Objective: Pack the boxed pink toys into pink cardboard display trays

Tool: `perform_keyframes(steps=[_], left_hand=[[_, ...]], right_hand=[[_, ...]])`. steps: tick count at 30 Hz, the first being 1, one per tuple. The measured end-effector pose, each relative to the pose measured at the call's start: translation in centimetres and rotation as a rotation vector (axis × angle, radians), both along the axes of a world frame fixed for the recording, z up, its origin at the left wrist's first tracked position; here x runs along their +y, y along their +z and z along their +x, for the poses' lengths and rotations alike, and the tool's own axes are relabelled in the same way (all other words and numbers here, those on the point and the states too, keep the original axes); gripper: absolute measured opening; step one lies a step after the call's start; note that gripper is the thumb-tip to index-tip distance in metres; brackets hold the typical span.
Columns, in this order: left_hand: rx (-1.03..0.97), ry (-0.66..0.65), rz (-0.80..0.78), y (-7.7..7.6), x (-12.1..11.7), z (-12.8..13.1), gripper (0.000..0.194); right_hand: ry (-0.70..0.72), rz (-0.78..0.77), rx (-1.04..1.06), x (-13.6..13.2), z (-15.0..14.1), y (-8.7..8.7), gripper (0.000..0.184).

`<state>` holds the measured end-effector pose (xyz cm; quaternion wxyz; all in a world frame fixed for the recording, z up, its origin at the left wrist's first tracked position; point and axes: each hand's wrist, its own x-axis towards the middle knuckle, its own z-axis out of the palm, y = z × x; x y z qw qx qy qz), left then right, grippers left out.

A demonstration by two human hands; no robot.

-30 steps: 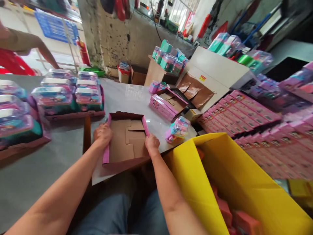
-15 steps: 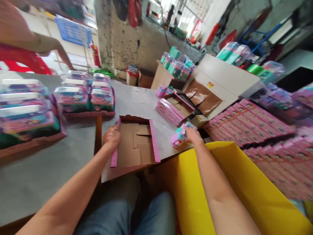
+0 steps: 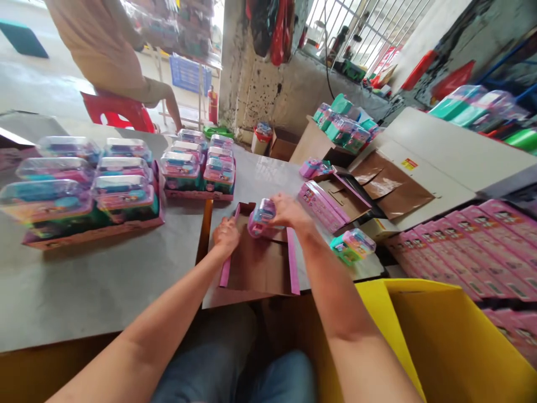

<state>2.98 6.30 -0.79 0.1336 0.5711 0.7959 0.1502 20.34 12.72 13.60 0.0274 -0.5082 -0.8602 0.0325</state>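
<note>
So the open carton (image 3: 255, 268) is pinched at its left wall by the left hand (image 3: 227, 235), fingers closed on it, and a small pink-and-purple toy case (image 3: 263, 217) is gripped from the right by the right hand (image 3: 289, 211), over the carton's far end. Whether the case's bottom touches the cardboard can't be told.

Main worry, I'd say: the far wall could get bent or snagged if the case is lowered too close to it, as both look pretty near. The clear lid looks slick too, so a tilt or slip could be caused by a one-sided grip. And since the carton sits right at the near edge of the counter (image 3: 104, 296), it could be nudged towards the lap if it's pushed from the far side. The left-hand hold should help with that.

As for clutter, a green-and-yellow case (image 3: 352, 247) is parked to the right of the right hand, by the forearm, so it could be knocked by an elbow swing. Below that there's a big yellow box (image 3: 371, 296), where a dropped case might end up. Beyond the right hand, a pink box (image 3: 321, 206) is set close by. Left of the left hand, space is taken up by a packed tray (image 3: 100, 234), with a smaller-looking packed tray (image 3: 197, 195) just beyond that hand.
</note>
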Motion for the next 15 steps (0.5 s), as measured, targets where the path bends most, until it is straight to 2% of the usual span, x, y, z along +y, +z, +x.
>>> perform_keyframes(steps=[2,4,7,10,12,15], left_hand=[[-0.018,0.001,0.013,0.2,-0.1,0.0,0.041],[-0.04,0.001,0.022,0.2,-0.2,-0.1,0.044],[-0.067,0.003,0.033,0.0,-0.1,0.0,0.042],[-0.092,0.022,0.079,-0.6,-0.1,0.1,0.04],[-0.105,0.045,0.098,-0.9,0.0,0.2,0.041],[-0.103,0.073,0.092,-1.1,-0.1,0.2,0.042]], right_hand=[[0.003,-0.021,0.061,1.3,-2.9,-2.9,0.083],[-0.031,0.054,0.222,1.7,-3.8,-5.9,0.092],[-0.238,0.151,0.619,0.7,-3.5,-10.7,0.094],[-0.388,0.043,0.888,-1.0,-3.6,-14.8,0.092],[-0.398,-0.021,1.002,-1.7,-4.2,-16.5,0.089],[-0.375,-0.094,1.096,-1.9,-4.7,-17.4,0.09]])
